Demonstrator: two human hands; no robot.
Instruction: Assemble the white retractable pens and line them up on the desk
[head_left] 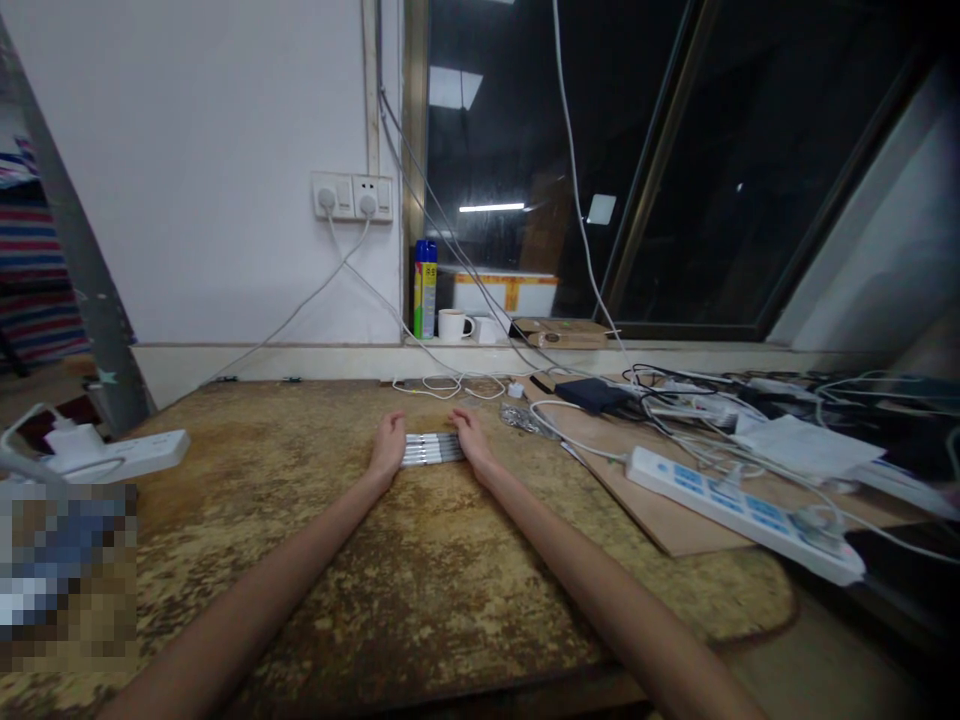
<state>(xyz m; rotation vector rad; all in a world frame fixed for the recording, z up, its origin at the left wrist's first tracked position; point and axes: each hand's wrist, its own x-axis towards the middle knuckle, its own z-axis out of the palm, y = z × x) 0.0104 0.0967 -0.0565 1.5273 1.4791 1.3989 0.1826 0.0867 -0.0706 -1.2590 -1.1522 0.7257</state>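
Several slim white pens point(425, 450) with grey right ends lie side by side in a flat row across the middle of the worn wooden table. My left hand point(389, 447) is curved around the left ends of the row. At the grey ends, my right hand point(471, 440) presses in from the other side. Both hands are closed on the row between them, with thumbs and fingers partly hidden behind the pens. The pens look like markers or ballpoints; their exact kind is too small to make out.
A white power strip point(742, 515) rests on a brown cardboard sheet point(675, 535) at right, amid tangled cables. Another power strip point(154, 455) sits at the left edge. A spray can point(424, 290) and white mug point(452, 324) stand on the windowsill point(337, 360).
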